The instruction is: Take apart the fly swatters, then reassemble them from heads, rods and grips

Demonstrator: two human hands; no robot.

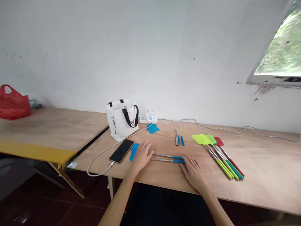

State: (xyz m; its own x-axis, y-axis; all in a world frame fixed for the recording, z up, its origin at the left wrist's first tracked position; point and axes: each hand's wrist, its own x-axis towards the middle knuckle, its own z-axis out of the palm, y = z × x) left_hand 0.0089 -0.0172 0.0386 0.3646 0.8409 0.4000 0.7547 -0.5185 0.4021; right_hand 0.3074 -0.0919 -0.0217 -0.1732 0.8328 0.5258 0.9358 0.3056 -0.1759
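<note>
Two fly swatters (164, 160) with metal shafts and blue handles lie side by side across the table in front of me. My left hand (142, 157) rests over their head end, fingers stretched and apart, hiding part of a blue swatter head (134, 151). At the other end, my right hand (193, 171) lies over the tips of the blue handles, its fingers extended. Behind them are loose metal tubes (176, 137), short blue handle pieces (181, 140) and a separate blue swatter head (152, 128).
Several fly swatters (221, 157) in green, blue and red lie at right. A phone (121, 151) with a white charging cable (94, 157) lies at left, near a white bag (121, 122). A power strip (148, 119) sits by the wall. A red plastic bag (15, 103) stands far left.
</note>
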